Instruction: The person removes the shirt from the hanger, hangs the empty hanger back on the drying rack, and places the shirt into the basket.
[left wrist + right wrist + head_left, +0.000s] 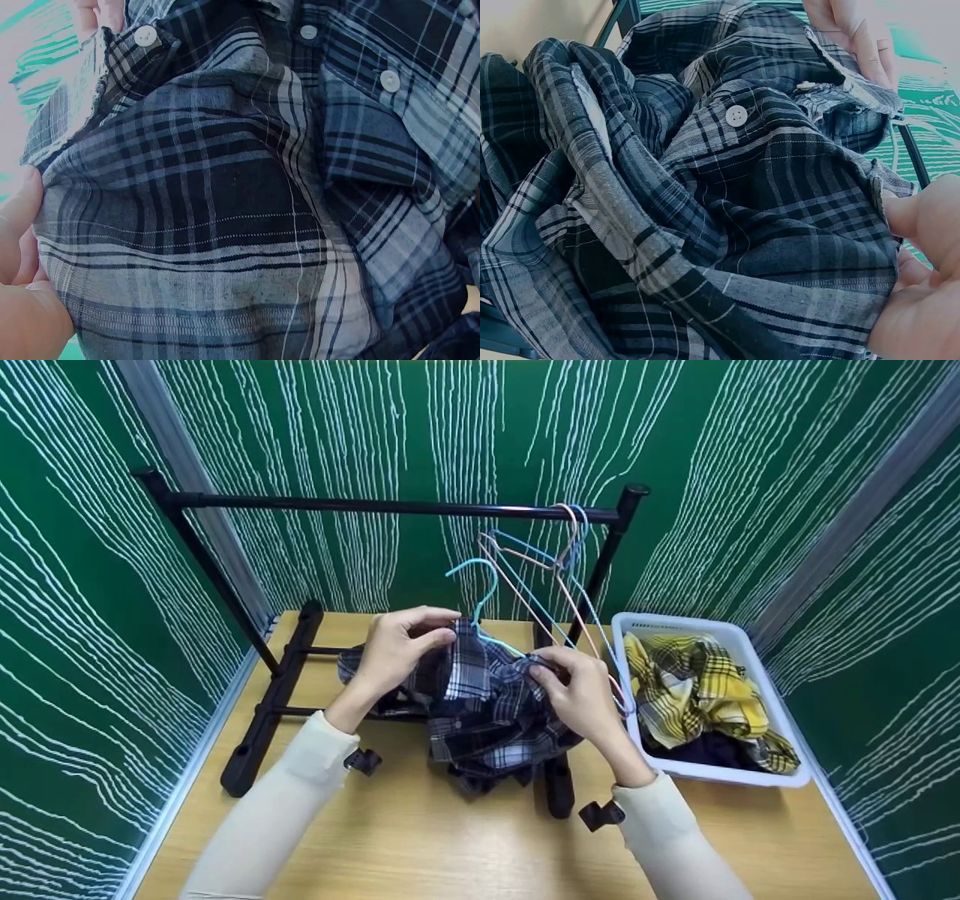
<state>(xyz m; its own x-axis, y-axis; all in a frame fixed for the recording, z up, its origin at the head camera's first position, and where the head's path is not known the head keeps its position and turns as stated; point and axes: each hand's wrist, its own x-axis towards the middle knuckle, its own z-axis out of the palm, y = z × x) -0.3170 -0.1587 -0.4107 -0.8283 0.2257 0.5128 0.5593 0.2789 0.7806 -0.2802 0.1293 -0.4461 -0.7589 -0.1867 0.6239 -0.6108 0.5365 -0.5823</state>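
Observation:
A dark plaid shirt point(487, 697) with white buttons hangs bunched between both hands, in front of the black rack. A light-blue hanger point(486, 592) pokes its hook up out of the collar, and part of its shoulder shows beside the right hand. My left hand point(401, 649) pinches the cloth near the collar, left of the hook. On the other side, my right hand point(581, 686) pinches the shirt's edge between thumb and fingers. Both wrist views are filled by the plaid cloth point(180, 202), with the fingers at its edge; most of the hanger is hidden inside.
A black clothes rack point(360, 504) stands behind the shirt. Pink and blue hangers point(574, 607) hang at the right end of its bar. To the right, a white basket point(720, 776) holds a yellow plaid garment point(694, 690) and something dark. Green walls with white streaks enclose the wooden table point(465, 847).

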